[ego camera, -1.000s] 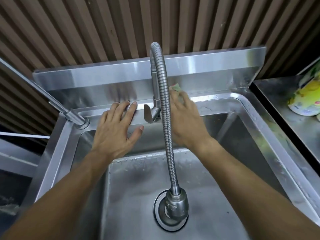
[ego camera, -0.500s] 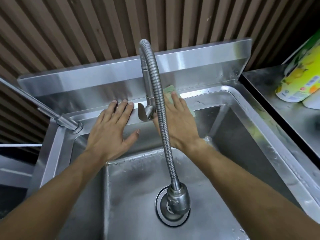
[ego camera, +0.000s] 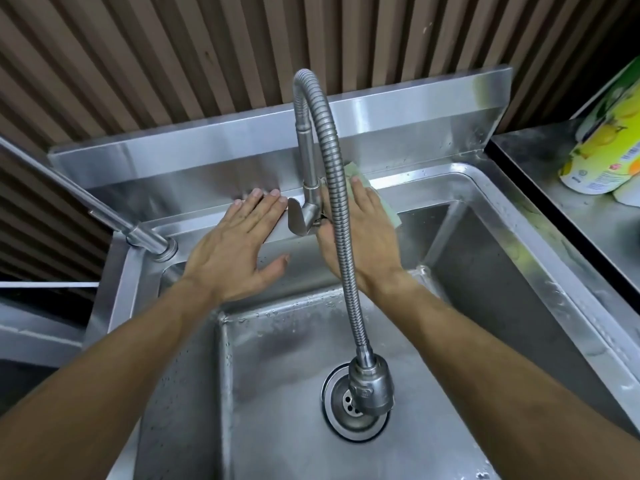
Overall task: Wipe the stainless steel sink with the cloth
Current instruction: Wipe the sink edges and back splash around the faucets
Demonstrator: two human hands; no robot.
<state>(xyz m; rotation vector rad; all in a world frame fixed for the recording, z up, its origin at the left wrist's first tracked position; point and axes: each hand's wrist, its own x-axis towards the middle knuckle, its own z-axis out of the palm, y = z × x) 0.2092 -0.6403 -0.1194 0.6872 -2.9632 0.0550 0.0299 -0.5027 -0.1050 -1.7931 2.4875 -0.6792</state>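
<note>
The stainless steel sink [ego camera: 519,271] fills the view, wet with droplets, its drain near the bottom middle. A pale green cloth [ego camera: 389,211] lies on the sink's back ledge, right of the tap base. My right hand [ego camera: 363,237] lies flat on the cloth and presses it against the ledge; only the cloth's far and right edges show. My left hand [ego camera: 235,244] rests flat on the back ledge left of the tap, fingers together, thumb spread over the basin wall, holding nothing.
A flexible steel tap hose [ego camera: 339,209] arcs from the back ledge across my right hand down to its spray head [ego camera: 370,386] above the drain [ego camera: 349,403]. A steel tube [ego camera: 104,209] slants in at left. A yellow-green packet [ego camera: 602,147] stands on the right counter.
My right hand with the cloth has slid slightly back toward me along the ledge by the tap. The camera view has shifted; my left hand stays planted on the ledge.
</note>
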